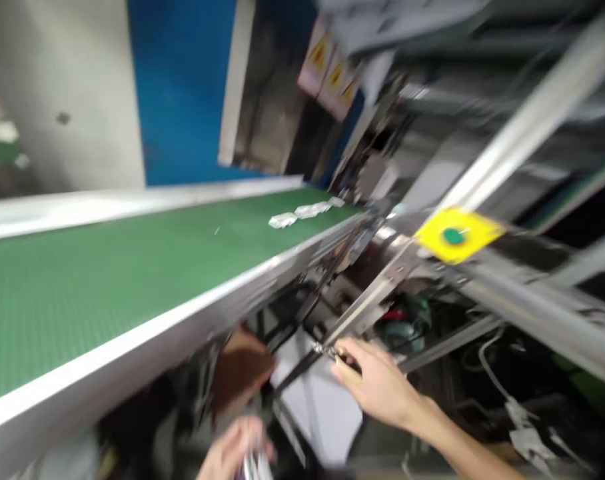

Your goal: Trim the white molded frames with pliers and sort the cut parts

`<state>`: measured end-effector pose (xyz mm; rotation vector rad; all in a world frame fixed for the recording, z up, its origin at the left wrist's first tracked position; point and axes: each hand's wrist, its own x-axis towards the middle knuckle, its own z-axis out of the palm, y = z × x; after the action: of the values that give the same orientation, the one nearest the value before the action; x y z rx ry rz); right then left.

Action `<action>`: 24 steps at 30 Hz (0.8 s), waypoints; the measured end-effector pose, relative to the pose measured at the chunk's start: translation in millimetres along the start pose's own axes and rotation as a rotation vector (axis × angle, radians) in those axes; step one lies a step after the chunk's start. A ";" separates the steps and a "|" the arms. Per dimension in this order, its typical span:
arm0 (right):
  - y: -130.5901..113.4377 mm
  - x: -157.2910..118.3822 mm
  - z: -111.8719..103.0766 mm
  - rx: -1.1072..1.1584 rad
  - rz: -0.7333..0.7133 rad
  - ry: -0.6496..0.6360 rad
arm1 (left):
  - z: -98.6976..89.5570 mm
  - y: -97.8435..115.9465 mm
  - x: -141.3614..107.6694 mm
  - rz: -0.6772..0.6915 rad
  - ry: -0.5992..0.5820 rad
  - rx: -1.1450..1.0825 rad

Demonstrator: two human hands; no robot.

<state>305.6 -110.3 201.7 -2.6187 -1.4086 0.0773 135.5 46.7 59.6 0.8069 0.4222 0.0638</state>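
Hands beneath green conveyor belt (blurred)

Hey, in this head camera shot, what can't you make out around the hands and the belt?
Head view, blurred throughout:
Silver object in the left hand: cut off by the bottom edge.
Metal piece at the right hand: partly hidden by the fingers.
White packets on the green conveyor belt: too small and blurred to identify.
Warning labels: wording blurred.
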 end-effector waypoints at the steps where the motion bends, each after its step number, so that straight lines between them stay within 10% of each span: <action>1: -5.5 -1.6 18.4 0.049 -0.052 -0.071 | -7.7 -15.0 -17.3 -0.002 0.085 -0.099; 8: -54.4 -4.4 93.7 0.206 -0.371 -0.342 | -24.1 -43.7 -75.6 0.224 0.256 -0.588; 17: -77.9 27.1 112.2 0.073 -0.742 -0.352 | -8.2 -51.7 -100.1 0.279 0.495 -0.590; 24: -98.9 37.7 110.7 0.353 -0.622 -0.522 | -4.7 -53.3 -102.0 0.309 0.601 -0.442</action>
<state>231.2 -11.9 110.8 -1.8476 -2.0732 0.8807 34.8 -8.9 53.7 0.3942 0.8121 0.6774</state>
